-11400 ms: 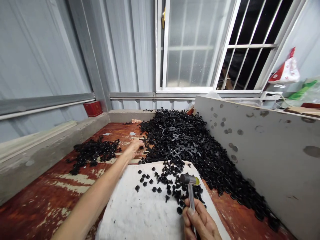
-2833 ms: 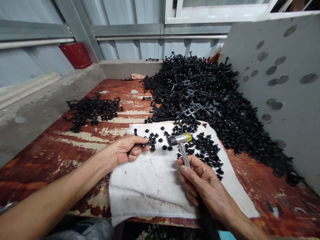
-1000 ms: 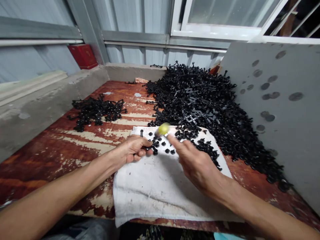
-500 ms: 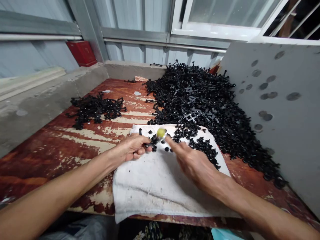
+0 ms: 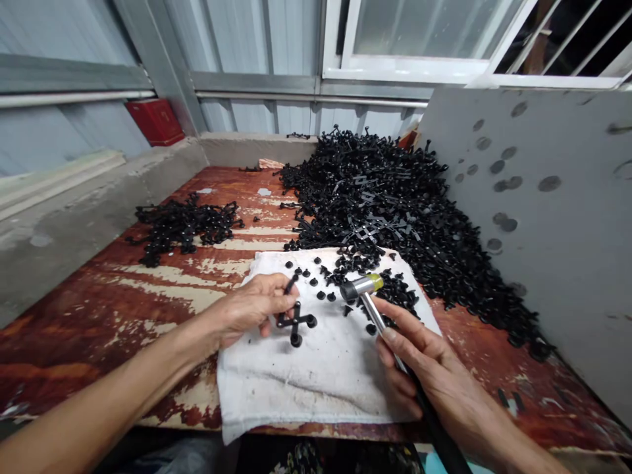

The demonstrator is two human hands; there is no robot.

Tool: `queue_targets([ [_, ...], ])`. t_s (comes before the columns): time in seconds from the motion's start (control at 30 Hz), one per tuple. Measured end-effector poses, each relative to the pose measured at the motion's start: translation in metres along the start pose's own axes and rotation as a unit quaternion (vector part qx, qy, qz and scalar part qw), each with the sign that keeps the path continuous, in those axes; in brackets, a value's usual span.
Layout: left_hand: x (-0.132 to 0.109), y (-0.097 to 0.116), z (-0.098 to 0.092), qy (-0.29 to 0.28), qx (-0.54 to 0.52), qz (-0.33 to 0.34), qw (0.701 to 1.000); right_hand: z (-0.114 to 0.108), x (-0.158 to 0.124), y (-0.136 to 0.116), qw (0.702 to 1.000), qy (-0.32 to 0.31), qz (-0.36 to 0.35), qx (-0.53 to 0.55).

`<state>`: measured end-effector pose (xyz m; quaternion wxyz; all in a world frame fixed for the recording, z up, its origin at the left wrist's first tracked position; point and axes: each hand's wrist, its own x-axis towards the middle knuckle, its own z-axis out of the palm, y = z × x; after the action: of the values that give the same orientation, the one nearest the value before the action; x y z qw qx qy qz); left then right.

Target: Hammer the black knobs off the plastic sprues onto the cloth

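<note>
Between the fingertips of my left hand (image 5: 254,308) is a black hinged lattice piece (image 5: 295,321) with round knobs on its ends, held above the white cloth (image 5: 316,388). My right hand (image 5: 419,355) is closed around a small mallet (image 5: 378,313). The mallet has a black face, a yellow face, a metal neck and a dark grip, and its head is raised over the cloth. Small black round-headed studs (image 5: 320,295) lie scattered just beyond my left hand. A denser cluster of the studs (image 5: 399,289) sits behind the mallet head.
A large heap of black parts (image 5: 375,191) covers the back right of the worn red-brown table (image 5: 123,316). A smaller pile of lattice pieces (image 5: 185,227) lies at the left. A spotted grey panel (image 5: 543,230) stands along the right, and a red box (image 5: 155,122) sits on the back-left ledge.
My right hand has drawn back to the right and the mallet has moved away from the left hand. The left hand has lifted and turned the lattice piece, which now shows spread out.
</note>
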<state>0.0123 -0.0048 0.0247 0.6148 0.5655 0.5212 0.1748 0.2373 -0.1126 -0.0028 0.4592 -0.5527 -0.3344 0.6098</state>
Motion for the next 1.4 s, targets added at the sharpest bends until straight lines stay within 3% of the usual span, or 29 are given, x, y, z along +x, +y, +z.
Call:
queue_targets([
  [0.1,0.007,-0.005,0.018,-0.042,-0.035,-0.023,0.998,-0.002,0.002,0.014,0.997,0.01,0.012,0.073],
  [0.27,0.021,-0.013,0.031,-0.037,-0.047,-0.001,0.998,-0.005,0.004,0.019,0.995,-0.004,-0.006,0.096],
  [0.43,0.024,-0.012,0.031,-0.03,-0.012,-0.006,0.999,-0.008,0.002,0.024,0.995,-0.029,-0.028,0.087],
  [1.4,0.029,-0.01,0.031,-0.014,0.084,0.004,0.996,-0.01,0.004,0.026,0.995,-0.036,-0.035,0.09],
])
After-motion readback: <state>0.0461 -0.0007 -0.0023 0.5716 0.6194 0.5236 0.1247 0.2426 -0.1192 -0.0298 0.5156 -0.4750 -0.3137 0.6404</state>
